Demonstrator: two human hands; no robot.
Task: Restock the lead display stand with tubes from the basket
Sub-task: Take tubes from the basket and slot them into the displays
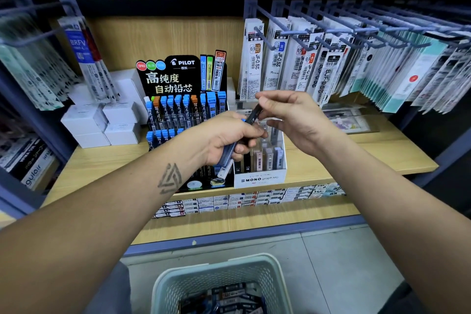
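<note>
Stationery shelves surround the lead display stand (pixel 178 115), whose rows already carry blue-capped tubes. Left hand (pixel 226 140) clenches a bundle of tubes (pixel 229 153); right hand (pixel 293 120) pinches one dark tube (pixel 254 115) from it. A loosened grip could spill the bundle. Below, the basket (pixel 275 278) holds more tubes.

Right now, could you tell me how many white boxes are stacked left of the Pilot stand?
6 white boxes show left of the Pilot stand, stacked on the wooden shelf; more may hide behind.
</note>
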